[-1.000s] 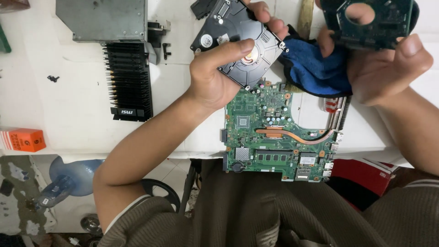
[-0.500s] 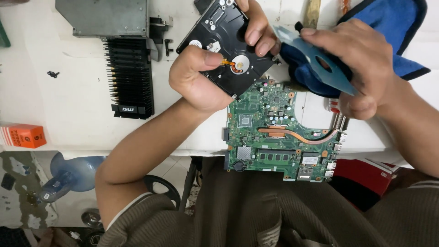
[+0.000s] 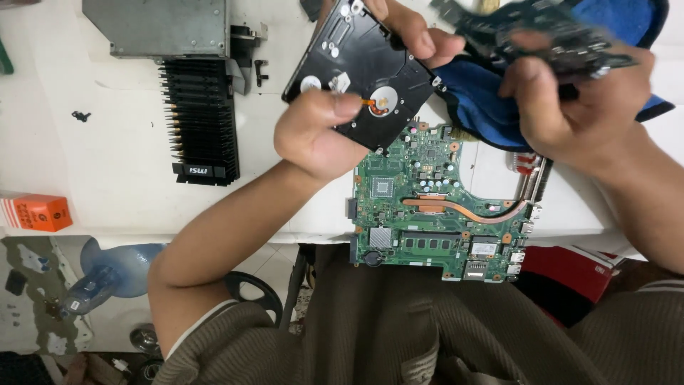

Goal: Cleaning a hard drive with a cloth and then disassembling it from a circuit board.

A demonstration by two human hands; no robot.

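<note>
My left hand (image 3: 320, 132) grips a black hard drive (image 3: 360, 71) by its edges, its underside facing me, tilted above the table. My right hand (image 3: 577, 107) holds a small dark circuit board (image 3: 531, 32), blurred by motion, just right of the drive. A blue cloth (image 3: 477, 107) lies under and behind my right hand. Below both hands a green laptop motherboard (image 3: 434, 207) with a copper heat pipe rests at the white table's front edge.
A black finned card (image 3: 199, 117) and a grey metal box (image 3: 157, 28) lie at the left of the white table (image 3: 85, 164). An orange box (image 3: 35, 212) sits at the left edge. A blue water bottle (image 3: 107, 274) lies on the floor.
My right hand has turned over and lifted the dark circuit board higher and to the right. The hard drive has stayed in my left hand, shifted slightly.
</note>
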